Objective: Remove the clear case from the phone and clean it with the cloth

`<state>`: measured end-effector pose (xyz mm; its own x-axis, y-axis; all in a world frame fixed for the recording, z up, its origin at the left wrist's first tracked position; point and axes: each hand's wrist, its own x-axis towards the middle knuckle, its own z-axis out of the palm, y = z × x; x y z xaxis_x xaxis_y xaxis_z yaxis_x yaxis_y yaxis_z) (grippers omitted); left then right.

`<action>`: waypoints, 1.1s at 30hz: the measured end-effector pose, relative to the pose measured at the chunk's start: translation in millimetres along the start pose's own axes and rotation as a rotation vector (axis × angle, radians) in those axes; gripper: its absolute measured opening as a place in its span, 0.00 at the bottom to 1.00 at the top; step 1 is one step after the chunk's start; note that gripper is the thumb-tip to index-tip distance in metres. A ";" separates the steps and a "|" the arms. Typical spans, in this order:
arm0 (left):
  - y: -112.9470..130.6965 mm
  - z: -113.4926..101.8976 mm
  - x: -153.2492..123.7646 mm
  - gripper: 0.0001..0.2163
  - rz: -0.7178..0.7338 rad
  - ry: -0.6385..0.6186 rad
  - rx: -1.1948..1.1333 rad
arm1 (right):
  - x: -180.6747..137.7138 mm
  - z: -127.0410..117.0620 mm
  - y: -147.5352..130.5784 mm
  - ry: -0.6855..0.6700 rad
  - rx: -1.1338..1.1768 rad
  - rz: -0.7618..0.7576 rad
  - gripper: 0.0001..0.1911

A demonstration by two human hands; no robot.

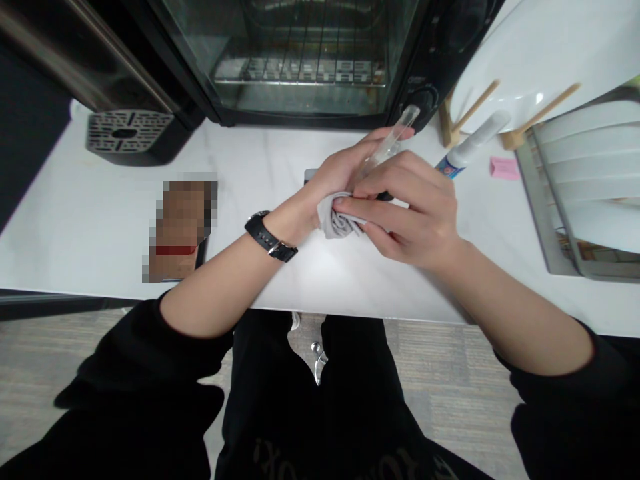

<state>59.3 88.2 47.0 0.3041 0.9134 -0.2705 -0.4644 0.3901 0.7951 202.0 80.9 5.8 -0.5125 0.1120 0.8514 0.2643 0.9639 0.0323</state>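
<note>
My left hand [343, 167] reaches over the counter with its fingers around a clear, tube-like piece [411, 117] whose narrow end points up and right. Most of that piece is hidden behind the hands. Close against it, my right hand [417, 203] pinches a crumpled grey cloth [337, 219], which hangs below the left palm. Fingers of both hands nearly meet, and I cannot tell exactly where the cloth touches the clear piece. Partly covered by the left hand is a grey-edged dark object [309, 175]. Just right of my right hand lies a white bottle with a blue label [467, 148].
A toaster oven [300, 120] stands at the back, beside a machine with a drip tray [125, 133] at left. A blurred-out phone-like object [183, 227] lies on the white counter [260, 153]. At right are a pink slip [505, 168], wooden rack [515, 138] and dish rack [555, 247].
</note>
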 end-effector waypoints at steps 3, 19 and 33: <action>0.4 0.1 1.0 0.14 0.016 -0.091 0.011 | -1.0 0.3 3.7 0.025 -0.037 0.015 0.13; -8.4 -11.0 16.4 0.14 -0.145 -0.099 0.074 | -6.1 -13.9 29.2 0.134 -0.361 0.331 0.16; -14.4 -9.2 16.7 0.16 -0.095 -0.042 0.023 | -2.6 -10.0 19.2 0.099 -0.231 0.272 0.14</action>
<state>63.4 98.9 26.1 0.3805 0.8667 -0.3226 -0.4127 0.4713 0.7795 216.6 96.7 9.5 -0.3199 0.3218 0.8911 0.5633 0.8208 -0.0942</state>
